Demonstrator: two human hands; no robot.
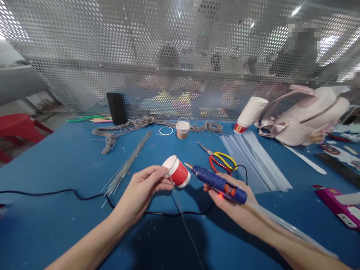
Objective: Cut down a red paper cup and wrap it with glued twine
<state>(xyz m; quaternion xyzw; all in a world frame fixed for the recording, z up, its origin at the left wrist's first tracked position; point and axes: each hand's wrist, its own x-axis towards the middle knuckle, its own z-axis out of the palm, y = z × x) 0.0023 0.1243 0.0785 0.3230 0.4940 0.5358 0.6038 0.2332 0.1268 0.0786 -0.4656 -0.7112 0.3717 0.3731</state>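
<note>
My left hand (149,185) pinches a red and white paper cup (180,172), tilted on its side, by its rim. A thin grey cord (184,221) runs round the rim beneath my fingers, and its loose end trails down toward me. In my right hand (229,198) is a blue hot glue gun (215,182) with a small red light lit. Its nozzle points left, close to the cup's side; whether they touch I cannot tell. A long clear glue stick (292,225) sticks out of the gun's back and lies along my forearm.
Scissors (219,157) lie behind the glue gun. A small cord-wrapped bucket (182,129), grey cord bundles (120,129), wires (129,165), clear strips (253,161), stacked cups (250,114) and a pink backpack (306,116) surround the work. A black cable (180,214) crosses the blue table.
</note>
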